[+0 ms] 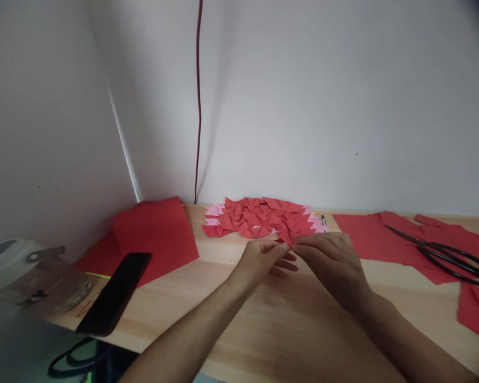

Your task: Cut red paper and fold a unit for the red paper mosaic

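Both hands meet over the middle of the wooden table, just in front of a heap of folded red and pink paper pieces (259, 215). My left hand (263, 258) pinches a small piece of red paper (290, 243) between thumb and index finger, its other fingers loosely apart. From the other side my right hand (335, 266) grips the same piece with its fingertips closed. Most of the held paper is hidden by the fingers, so its exact folded shape does not show.
Red sheets (155, 239) and a black phone (114, 292) lie at left, near a clear jug with a white lid (16, 263). Black-handled scissors (447, 255) rest on red paper (359, 236) at right. A pen (323, 221) lies behind my right hand. A red cable (198, 101) hangs down the wall.
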Motion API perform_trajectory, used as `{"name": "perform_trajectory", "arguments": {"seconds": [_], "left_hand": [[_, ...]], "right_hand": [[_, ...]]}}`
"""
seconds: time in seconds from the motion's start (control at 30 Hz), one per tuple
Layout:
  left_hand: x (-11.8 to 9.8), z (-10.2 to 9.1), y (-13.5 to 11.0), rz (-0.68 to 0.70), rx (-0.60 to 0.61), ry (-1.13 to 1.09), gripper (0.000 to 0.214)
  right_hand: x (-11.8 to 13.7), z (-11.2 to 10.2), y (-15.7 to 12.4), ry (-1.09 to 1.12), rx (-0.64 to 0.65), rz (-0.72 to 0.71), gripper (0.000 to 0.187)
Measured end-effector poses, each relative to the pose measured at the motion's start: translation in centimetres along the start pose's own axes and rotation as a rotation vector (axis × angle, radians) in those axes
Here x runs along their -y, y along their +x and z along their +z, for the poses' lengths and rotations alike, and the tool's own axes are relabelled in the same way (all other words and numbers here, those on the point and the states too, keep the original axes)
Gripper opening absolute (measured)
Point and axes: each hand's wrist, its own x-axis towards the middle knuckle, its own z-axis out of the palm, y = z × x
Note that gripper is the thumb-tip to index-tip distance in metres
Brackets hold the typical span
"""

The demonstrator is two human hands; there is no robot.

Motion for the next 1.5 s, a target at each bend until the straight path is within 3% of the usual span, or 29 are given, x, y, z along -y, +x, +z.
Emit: {"name": "perform_trajectory", "arguments": {"seconds": [0.5, 0.9, 1.03, 1.23, 1.37, 1.5], "left_hand": [[0.5, -0.4, 0.3, 0.031, 0.037, -0.103, 0.042], [0.5, -0.1, 0.2, 0.055, -0.05, -0.172, 0.034], [-0.1, 0.0, -0.1, 0.057, -0.024, -0.108, 0.035], [-0.1, 0.0, 0.1, 0.121, -0.047, 0.106, 0.017], [0.5, 0.1, 0.2, 0.192, -0.094, 0.221, 0.023], [0.6, 0.2, 0.2, 0.19, -0.101, 0.192, 0.026]], "right_hand": [[0.1, 0.7, -0.3, 0.048, 0.055, -0.056, 0.018], [0.0, 1.4, -0.8, 0.037, -0.002, -0.046, 0.015], [-0.1, 1.4, -0.9, 0.028, -0.017, -0.03, 0.018], [-0.5, 1.7, -1.3, 0.036, -0.013, -0.007, 0.02], [-0.4, 1.8, -1.2, 0.068, 0.02, 0.021, 0.018], [-0.1, 1.7, -0.6, 0.107, 0.005, 0.086, 0.013]]}}
